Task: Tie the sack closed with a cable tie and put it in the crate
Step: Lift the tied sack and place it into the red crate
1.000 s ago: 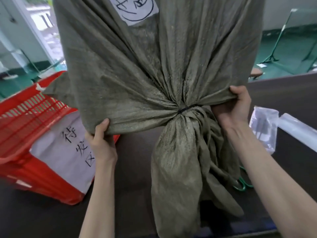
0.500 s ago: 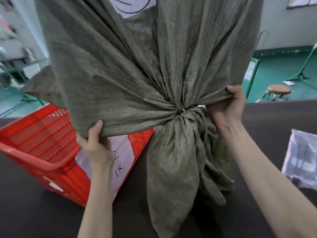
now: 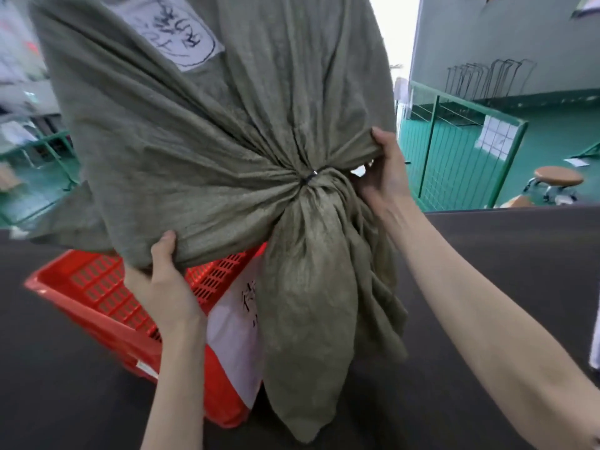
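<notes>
Holding sack (image 3: 207, 151) aloft | left hand (image 3: 167, 284) grip pinching underside | right hand (image 3: 386, 177) grip pinching side

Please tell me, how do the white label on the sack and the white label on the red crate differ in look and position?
The sack label sits high on the lifted green sack, in full view; the crate label hangs low on the red crate, partly hidden behind the sack's tied neck. The sack label's writing has a hand-drawn outline around it; none shows on the crate label. Both are white with dark handwritten characters.
</notes>
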The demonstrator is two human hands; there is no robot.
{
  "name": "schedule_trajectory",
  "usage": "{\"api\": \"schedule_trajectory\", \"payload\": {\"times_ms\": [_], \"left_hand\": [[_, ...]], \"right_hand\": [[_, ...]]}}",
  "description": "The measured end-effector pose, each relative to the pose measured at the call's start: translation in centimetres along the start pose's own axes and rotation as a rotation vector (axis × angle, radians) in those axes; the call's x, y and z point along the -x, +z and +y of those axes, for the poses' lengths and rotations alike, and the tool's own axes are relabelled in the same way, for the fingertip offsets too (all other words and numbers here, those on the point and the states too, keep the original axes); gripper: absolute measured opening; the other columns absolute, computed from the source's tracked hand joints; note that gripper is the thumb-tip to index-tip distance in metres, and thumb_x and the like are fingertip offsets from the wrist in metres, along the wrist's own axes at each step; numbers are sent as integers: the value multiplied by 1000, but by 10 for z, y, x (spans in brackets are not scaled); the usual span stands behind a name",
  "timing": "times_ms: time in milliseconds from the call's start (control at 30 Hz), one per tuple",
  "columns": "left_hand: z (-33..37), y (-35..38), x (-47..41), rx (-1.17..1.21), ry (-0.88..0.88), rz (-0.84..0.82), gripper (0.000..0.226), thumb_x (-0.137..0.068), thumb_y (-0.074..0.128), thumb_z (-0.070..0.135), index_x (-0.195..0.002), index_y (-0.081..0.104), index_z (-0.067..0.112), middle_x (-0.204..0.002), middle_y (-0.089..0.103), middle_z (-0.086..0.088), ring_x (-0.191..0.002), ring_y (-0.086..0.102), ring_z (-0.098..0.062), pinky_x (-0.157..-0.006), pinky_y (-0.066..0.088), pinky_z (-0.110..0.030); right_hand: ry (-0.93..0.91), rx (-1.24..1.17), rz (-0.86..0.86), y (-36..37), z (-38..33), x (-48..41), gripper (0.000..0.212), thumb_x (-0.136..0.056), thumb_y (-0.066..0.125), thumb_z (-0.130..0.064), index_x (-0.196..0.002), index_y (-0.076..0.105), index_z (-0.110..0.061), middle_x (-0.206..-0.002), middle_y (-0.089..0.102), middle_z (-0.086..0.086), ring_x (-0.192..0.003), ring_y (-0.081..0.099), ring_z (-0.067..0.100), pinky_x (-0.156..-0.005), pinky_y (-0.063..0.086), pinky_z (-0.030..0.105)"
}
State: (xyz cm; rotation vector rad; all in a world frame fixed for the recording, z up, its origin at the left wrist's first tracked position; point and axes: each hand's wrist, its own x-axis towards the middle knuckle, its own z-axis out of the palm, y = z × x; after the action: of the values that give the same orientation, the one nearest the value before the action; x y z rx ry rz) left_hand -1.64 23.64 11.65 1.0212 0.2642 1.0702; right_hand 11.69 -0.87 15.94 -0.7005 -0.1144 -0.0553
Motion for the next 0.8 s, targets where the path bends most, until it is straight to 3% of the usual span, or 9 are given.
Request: {"api": "schedule_trajectory", "payload": {"times_ms": [100,167,267,367,433,567,700,800], "left_hand": [[1,-2,-4,-110,50,58,49,-76,67,17,-123,61,3,-121,66,-5,-114,61,-12,-105,45,-32],[1,-4,-6,-200,71,96,53,-78,66,20,-127,57,1,-127,62,-5,-117,58,-9,-106,42,-27],[1,-15,-7,-354,31,136,70,-73,64,41,-133,52,6,-135,56,-7,-126,52,-12,-110,37,-28],[7,-28,-6,-626,44,101,64,-83,60,47,-132,53,7,-135,55,-12,-128,49,-22,-110,34,-30],[16,-35,-6,-862,89,56,54,-89,56,46,-121,58,1,-127,59,-24,-122,51,-36,-103,36,-39],[36,-31,-5,-1217,268,25,65,-91,50,49,-93,60,-15,-94,59,-43,-95,55,-54,-84,40,-54],[46,-29,-2,-1322,481,-7,58,-92,56,41,-79,63,-16,-68,58,-39,-69,57,-52,-61,39,-48],[51,-29,-3,-1367,540,-46,60,-92,52,42,-70,62,-13,-58,56,-34,-59,57,-47,-56,29,-37]], "right_hand": [[23,61,-7,26,10,-22,31,-79,64,-25,-107,57,-16,-103,62,5,-101,57,22,-97,47,41],[28,75,-33,38,22,-33,31,-80,62,-23,-109,52,-17,-98,63,5,-96,60,21,-86,53,37],[31,101,-62,52,41,-45,16,-83,60,-18,-95,49,-19,-89,60,5,-84,61,20,-77,53,36],[6,175,-75,66,49,-58,9,-86,55,-11,-87,48,-17,-85,56,7,-79,58,20,-74,50,34],[12,241,-62,76,51,-65,10,-85,56,-10,-87,49,-17,-83,55,8,-79,56,22,-72,49,35],[16,385,-20,83,59,-77,11,-84,57,-14,-83,46,-17,-77,48,7,-73,51,18,-63,45,27],[45,557,-17,75,72,-82,9,-90,50,-17,-82,45,-19,-74,47,-1,-60,46,7,-49,39,19],[16,702,-46,71,80,-86,13,-87,51,-24,-90,47,-12,-71,46,0,-46,48,-2,-45,37,14]]}}
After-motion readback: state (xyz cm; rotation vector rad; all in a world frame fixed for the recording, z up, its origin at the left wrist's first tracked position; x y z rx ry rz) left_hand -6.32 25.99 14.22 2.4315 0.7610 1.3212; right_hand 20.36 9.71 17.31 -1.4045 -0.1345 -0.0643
